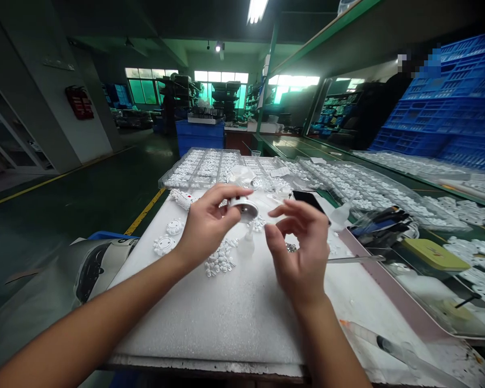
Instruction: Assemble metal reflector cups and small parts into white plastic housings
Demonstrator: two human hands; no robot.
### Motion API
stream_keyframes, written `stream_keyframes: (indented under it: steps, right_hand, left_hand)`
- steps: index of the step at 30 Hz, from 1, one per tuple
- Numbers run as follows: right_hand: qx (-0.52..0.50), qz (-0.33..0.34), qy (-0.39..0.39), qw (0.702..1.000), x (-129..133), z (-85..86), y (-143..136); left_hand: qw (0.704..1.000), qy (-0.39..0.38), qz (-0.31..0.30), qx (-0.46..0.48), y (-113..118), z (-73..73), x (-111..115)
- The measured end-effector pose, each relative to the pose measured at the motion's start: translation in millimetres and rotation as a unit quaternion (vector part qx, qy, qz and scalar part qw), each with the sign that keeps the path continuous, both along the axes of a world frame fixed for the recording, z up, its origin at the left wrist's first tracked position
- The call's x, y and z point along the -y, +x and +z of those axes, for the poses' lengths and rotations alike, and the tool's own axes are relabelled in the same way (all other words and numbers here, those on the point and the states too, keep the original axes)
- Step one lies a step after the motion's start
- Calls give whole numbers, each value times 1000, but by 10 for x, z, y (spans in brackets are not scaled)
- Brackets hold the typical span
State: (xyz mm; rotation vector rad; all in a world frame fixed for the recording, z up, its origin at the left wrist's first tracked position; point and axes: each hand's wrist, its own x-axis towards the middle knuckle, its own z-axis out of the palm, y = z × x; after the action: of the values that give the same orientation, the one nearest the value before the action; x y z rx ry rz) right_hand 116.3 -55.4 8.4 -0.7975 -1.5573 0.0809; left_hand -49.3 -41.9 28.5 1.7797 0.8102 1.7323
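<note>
My left hand point(210, 221) pinches a small round white part point(246, 208) with a metallic-looking rim, held above the white foam mat point(226, 323). To its right, my right hand point(301, 242) is raised with fingers curled and a gap between thumb and fingertips; nothing shows between them. Below the hands lie a pile of small white pieces point(220, 258) and a translucent squeeze bottle point(247, 242). Some tiny dark pieces point(291, 247) are partly hidden behind my right hand. Two white round parts point(164, 244) rest at the mat's left side.
Trays of white parts point(206, 164) stand at the back. A black phone-like object point(310, 203), a syringe point(388, 347), a yellow-lidded box point(435, 254) and bundled tools point(382, 222) lie right. Blue crates point(448, 108) are stacked at upper right, beside a person in dark clothing point(382, 102).
</note>
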Motion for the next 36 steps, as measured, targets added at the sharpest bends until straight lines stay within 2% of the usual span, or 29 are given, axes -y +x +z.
stream_keyframes:
  steps: [3,6,8,10,13,16,18,19,22,24,29,36]
  right_hand:
    - [61,-13,-193,979,-71,30,91]
    - [181,10,-328,927,-118,-1,109]
    - [235,19,-368,900,-128,-39,97]
    - [249,28,-392,885,-128,-59,95]
    - [153,79,-408,897,-123,-18,129]
    - [-45,132,-329,934,-106,71,160]
    - [-135,127,-249,951,-79,119,151]
    - [-155,103,-218,958,-61,133,139]
    - [-177,-13,-135,975,-12,132,86]
    - [-193,-59,-70,977,8,102,57]
    - [-163,-106,63,979,30,5,29]
    - [-87,-101,76,988,41,-39,33]
  left_hand:
    - [984,-144,-8,106,-66,9,-133]
    - [955,-240,-6,173,-98,36,-213]
    - [937,-289,2,193,-96,54,-228]
    - [922,-332,0,198,-86,62,-227]
    - [904,-379,-19,197,-69,52,-217]
    - [883,-425,-39,194,-41,46,-192]
    - [870,-450,-49,196,-11,56,-164]
    - [864,-460,-54,199,6,65,-148]
    - [847,-486,-58,206,48,82,-106]
    - [842,-494,-60,209,63,68,-92]
    - [846,-483,-82,212,73,-41,-107]
    - [841,-489,-105,205,96,-89,-106]
